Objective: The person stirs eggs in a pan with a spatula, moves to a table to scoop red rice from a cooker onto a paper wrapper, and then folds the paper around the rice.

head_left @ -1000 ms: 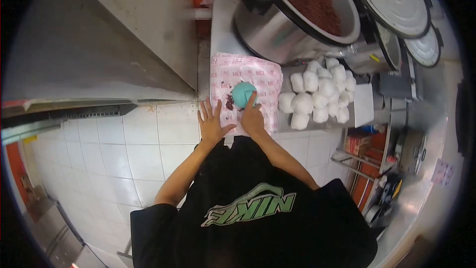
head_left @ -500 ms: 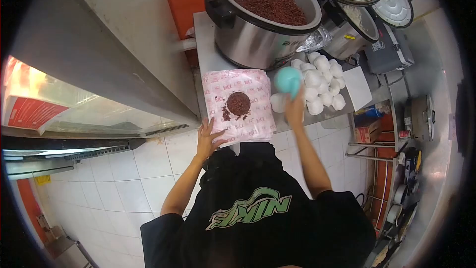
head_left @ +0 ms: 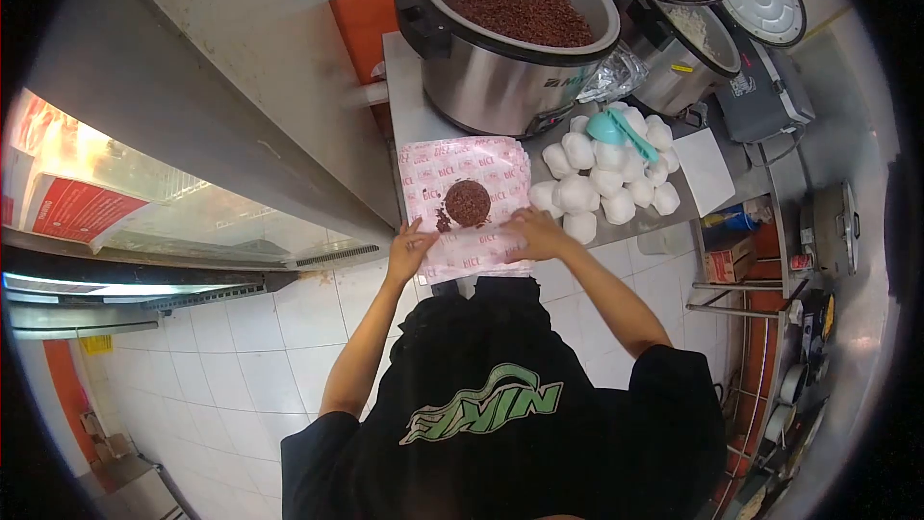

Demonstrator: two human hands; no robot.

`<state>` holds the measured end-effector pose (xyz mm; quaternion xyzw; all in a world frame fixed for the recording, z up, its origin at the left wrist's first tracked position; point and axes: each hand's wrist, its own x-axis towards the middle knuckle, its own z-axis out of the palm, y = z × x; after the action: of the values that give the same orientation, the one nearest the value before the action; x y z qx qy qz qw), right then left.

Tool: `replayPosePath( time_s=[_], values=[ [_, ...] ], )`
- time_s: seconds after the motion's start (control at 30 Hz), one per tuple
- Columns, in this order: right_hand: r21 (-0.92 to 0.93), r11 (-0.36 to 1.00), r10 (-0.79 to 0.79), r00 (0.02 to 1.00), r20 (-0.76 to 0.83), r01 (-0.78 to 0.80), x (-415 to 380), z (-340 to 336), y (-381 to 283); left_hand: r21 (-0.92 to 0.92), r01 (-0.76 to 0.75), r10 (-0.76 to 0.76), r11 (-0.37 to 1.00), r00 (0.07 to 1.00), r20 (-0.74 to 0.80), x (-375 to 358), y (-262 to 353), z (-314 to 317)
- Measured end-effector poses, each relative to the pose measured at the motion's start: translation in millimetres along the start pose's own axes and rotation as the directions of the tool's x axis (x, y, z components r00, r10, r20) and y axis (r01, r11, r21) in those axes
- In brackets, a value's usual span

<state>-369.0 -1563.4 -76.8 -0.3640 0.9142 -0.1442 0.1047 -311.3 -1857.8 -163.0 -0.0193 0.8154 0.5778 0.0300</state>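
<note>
A stack of pink-printed wrapping paper (head_left: 423, 169) lies on the metal table, with a round mound of dark reddish-brown rice (head_left: 468, 203) and some loose grains on the top sheet. My left hand (head_left: 411, 249) pinches the near left side of that sheet. At the near right side, my right hand (head_left: 535, 235) has its fingers on the same sheet. Between my hands the near edge is turned up toward the rice and covers its lower rim slightly. To the right, a teal scoop (head_left: 608, 127) rests on a pile of white wrapped bundles (head_left: 576, 195).
Behind the paper stands a large cooker (head_left: 505, 87) full of the dark rice. A second cooker (head_left: 674, 77) with pale rice sits to its right, lids raised. A white sheet (head_left: 705, 171) lies beside the bundles. A glass-fronted cabinet (head_left: 192, 183) rises on the left.
My right hand has let go of the teal scoop, left it on the white bundles, and moved left to the paper. The sheet's near edge has come up toward the rice.
</note>
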Motion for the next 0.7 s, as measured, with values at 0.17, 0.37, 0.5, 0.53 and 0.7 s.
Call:
replayPosePath(
  time_s=[0.17,0.37,0.5,0.53,0.7],
  values=[
    [0.182,0.957,0.260,0.943,-0.206,-0.224,12.7,20.6,27.9,-0.182,0.059,-0.086,0.981,0.986,-0.145,13.9,2.5,1.5],
    [0.413,0.898,0.023,0.921,-0.389,0.152,-12.6,47.0,36.9,0.396,-0.259,0.302,0.881,0.952,-0.049,-23.3,13.7,-10.1],
    [0.500,0.857,0.057,0.941,-0.334,0.126,-49.5,62.1,15.4,0.359,-0.273,0.291,0.892,0.957,0.005,-56.2,1.7,-14.3],
    [0.547,0.829,0.080,0.944,-0.322,0.116,-54.0,62.5,11.4,0.321,-0.260,0.280,0.911,0.960,-0.016,-59.1,3.4,-16.6],
    [0.857,0.513,0.378,0.909,-0.174,-0.049,-40.7,50.6,4.1,-0.081,0.013,-0.030,0.997,0.977,-0.211,-45.8,6.7,-23.2]
  ],
)
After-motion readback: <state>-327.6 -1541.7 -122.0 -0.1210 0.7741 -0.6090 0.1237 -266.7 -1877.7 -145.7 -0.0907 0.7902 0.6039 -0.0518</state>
